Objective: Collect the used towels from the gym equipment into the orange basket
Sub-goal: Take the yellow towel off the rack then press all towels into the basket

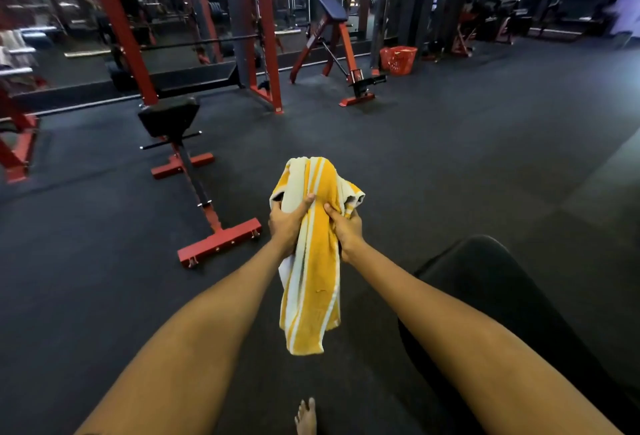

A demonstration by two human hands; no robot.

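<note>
A yellow-and-white striped towel (313, 261) hangs bunched in front of me, held up over the dark floor. My left hand (286, 223) grips its left side with the thumb pressed across the cloth. My right hand (346, 228) grips its right side. The towel's lower end dangles free below both hands. The orange basket (398, 60) stands on the floor far ahead, right of centre, beside a red-framed bench; I cannot see what lies inside it.
A red-framed bench with a black pad (173, 119) stands to my left front. A red power rack (263, 53) and an incline bench (334, 39) are behind it. A black padded seat (485, 282) sits at my right. My bare foot (306, 417) shows below.
</note>
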